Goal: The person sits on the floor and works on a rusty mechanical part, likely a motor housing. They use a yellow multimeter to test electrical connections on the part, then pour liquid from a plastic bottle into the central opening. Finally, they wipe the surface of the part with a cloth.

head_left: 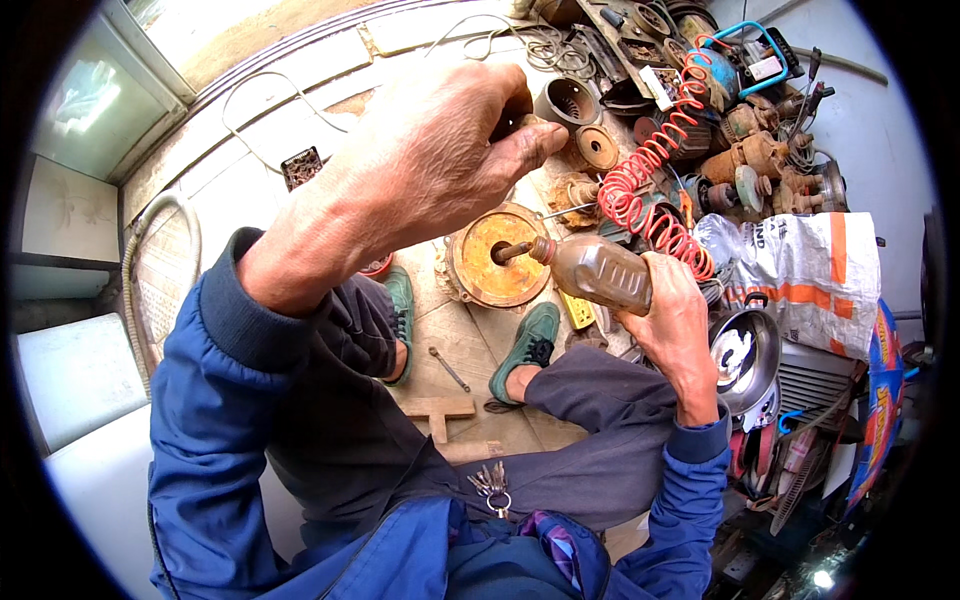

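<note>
My right hand (672, 325) grips a dirty, translucent plastic bottle (600, 272) by its base. The bottle lies almost level, its neck pointing left at the stubby shaft (512, 252) of a round yellow metal housing (478, 275) on the floor between my feet. Whether neck and shaft touch, I cannot tell. High over the housing's left side hovers my left hand (440, 150), thumb and fingers curled together in a pinch. Something small and brownish seems to be between them, too hidden to name.
A coiled red air hose (645, 185) runs over motor parts heaped at the right. Beyond my right hand are a white woven sack (810, 270) and a metal pan (745, 360). A wrench (449, 369) and a wooden T-shaped piece (437, 412) lie between my shoes.
</note>
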`<state>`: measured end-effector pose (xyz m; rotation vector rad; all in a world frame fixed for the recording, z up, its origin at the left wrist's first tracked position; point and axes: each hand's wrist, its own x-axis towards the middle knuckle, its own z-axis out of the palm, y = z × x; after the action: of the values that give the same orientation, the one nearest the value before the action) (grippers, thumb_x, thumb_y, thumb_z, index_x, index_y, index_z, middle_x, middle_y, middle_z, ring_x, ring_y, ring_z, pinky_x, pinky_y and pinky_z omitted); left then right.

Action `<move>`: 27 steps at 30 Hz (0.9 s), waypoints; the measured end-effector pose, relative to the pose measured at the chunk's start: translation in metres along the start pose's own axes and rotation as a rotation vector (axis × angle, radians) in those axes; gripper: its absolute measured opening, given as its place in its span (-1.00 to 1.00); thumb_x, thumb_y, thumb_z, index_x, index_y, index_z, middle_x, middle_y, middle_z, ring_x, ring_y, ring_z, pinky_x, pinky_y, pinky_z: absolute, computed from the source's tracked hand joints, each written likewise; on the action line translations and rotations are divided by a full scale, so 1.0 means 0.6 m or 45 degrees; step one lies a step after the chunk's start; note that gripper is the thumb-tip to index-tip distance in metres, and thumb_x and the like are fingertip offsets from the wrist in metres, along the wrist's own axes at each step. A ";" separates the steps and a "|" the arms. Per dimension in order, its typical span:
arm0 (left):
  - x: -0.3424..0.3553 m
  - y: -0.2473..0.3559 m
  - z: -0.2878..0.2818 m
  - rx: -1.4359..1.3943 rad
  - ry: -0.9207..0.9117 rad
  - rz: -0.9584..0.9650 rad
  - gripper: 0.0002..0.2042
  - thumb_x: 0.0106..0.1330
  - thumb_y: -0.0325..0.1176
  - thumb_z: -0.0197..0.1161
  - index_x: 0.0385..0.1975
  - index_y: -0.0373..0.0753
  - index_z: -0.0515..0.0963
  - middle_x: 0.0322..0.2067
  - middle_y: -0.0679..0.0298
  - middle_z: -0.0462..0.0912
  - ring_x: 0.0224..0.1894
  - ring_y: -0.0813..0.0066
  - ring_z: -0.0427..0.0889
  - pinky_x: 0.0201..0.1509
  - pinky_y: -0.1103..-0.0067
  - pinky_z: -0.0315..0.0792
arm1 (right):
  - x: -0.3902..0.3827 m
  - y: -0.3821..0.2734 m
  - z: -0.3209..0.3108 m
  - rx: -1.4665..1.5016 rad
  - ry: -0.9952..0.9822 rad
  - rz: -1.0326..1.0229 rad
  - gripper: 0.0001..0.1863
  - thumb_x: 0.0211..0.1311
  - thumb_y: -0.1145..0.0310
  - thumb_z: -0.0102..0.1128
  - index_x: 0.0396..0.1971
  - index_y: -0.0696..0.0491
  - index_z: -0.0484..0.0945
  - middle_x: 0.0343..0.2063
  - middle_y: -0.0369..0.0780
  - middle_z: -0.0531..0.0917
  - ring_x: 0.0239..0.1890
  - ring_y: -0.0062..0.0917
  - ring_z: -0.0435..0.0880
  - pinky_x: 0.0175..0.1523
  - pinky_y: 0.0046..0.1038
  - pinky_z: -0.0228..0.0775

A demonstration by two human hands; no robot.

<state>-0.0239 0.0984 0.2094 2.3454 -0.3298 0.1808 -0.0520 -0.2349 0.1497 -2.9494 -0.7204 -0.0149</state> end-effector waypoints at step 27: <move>-0.003 -0.007 0.001 0.033 0.057 0.052 -0.65 0.46 -0.13 0.33 -0.29 -0.39 0.64 -0.60 0.20 0.54 -0.55 0.49 0.46 -0.45 0.46 0.38 | 0.008 -0.002 0.000 -0.184 0.161 -0.130 -0.22 -0.24 0.49 0.60 0.14 0.21 0.49 0.02 0.03 0.63 0.15 -0.04 0.59 0.32 -0.14 0.41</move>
<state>-0.0242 0.1014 0.2057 2.3575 -0.3551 0.2581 -0.0484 -0.2320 0.1500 -3.0078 -0.8852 -0.2698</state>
